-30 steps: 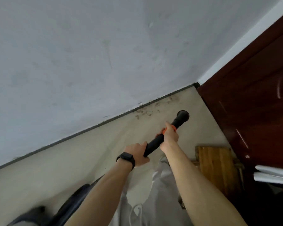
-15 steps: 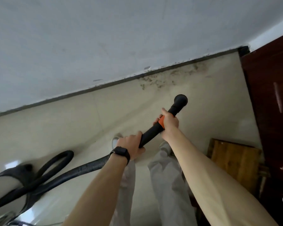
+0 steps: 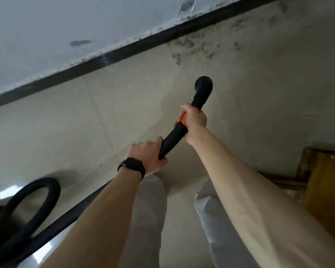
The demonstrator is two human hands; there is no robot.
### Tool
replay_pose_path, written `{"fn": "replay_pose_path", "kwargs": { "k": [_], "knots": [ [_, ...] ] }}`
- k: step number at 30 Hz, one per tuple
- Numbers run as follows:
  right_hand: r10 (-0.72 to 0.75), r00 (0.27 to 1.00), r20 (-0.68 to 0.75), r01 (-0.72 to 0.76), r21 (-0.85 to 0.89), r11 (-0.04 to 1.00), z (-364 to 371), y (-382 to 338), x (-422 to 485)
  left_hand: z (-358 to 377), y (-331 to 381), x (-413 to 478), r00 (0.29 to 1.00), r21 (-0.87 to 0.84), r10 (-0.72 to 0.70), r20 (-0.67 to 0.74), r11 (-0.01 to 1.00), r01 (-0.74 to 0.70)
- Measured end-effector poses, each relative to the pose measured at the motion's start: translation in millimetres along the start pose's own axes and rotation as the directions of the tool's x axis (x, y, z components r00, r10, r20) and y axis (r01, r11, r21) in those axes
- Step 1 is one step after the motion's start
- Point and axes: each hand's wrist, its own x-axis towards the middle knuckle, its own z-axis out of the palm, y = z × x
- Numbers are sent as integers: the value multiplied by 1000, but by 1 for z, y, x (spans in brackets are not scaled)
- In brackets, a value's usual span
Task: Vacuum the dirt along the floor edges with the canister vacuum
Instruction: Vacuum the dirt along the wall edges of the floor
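A black vacuum wand point(image 3: 174, 137) with an orange band points toward the wall, its round nozzle end point(image 3: 203, 85) held above the beige floor. My right hand point(image 3: 194, 120) grips the wand at the orange band. My left hand point(image 3: 146, 156), with a black wristband, grips the wand's lower end. Dark dirt specks point(image 3: 193, 48) lie on the floor beside the black baseboard point(image 3: 104, 59), beyond the nozzle. The black hose point(image 3: 37, 206) loops on the floor at the lower left. The canister itself is hidden.
A grey-white wall point(image 3: 66, 26) rises above the baseboard. A wooden board point(image 3: 329, 192) lies on the floor at the right edge. My legs in light trousers point(image 3: 149, 219) stand below the hands.
The view has tilted down and closed in on the floor. The dark door at the right has left the frame. The dirt patch and nozzle now appear closer; both hands keep their grip.
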Motion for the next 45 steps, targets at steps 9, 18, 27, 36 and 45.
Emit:
{"fn": "replay_pose_path", "kwargs": {
  "k": [9,18,27,36,45],
  "knots": [
    [-60,996,66,57,43,997,41,30,83,49,-64,78,995,113,29,-92,993,-18],
    [-166,974,154,160,50,986,78,54,143,75,-104,134,996,109,-13,-87,994,22],
    [-277,935,220,263,92,960,87,43,181,76,-109,172,989,94,-26,-143,995,40],
    [-269,927,263,258,73,963,99,22,189,67,-107,186,980,12,-106,-171,994,109],
    [-251,917,310,252,38,967,125,18,184,41,-107,190,966,-212,-258,13,943,255]
  ]
}}
